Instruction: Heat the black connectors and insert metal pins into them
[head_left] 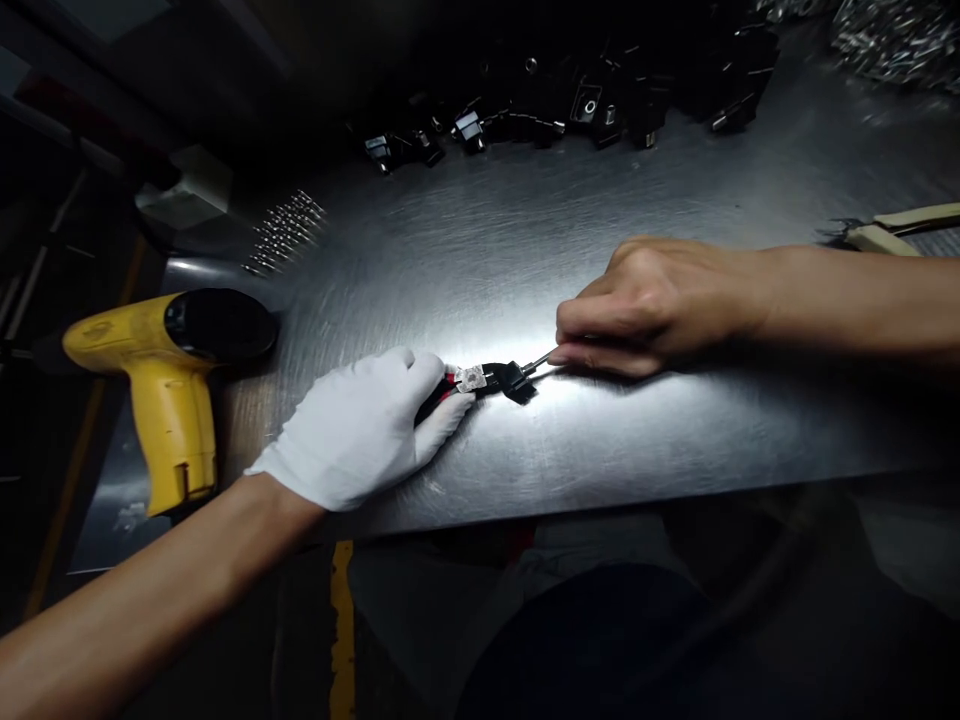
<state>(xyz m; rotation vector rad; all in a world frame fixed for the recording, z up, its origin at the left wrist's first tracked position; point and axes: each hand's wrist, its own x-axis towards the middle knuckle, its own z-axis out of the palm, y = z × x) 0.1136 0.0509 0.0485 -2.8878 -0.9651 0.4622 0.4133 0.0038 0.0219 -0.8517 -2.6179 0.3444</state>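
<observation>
My left hand [360,425], in a white glove, is closed around red-handled pliers [471,379] over the metal table [480,250]. At the tip of the pliers' jaws is a small black part [517,382]. My bare right hand [630,310] is closed, with thumb and finger pinching a thin metal pin [538,362]. The pin's other end meets the black part. Where the jaws touch the part is too dark to make out.
A yellow heat gun [169,390] stands at the left. Behind lie rows of metal pins [285,232], a pile of black parts [600,105] and a heap of shiny pieces [900,40]. Cream-handled pliers [885,236] are at the right, beyond my right forearm.
</observation>
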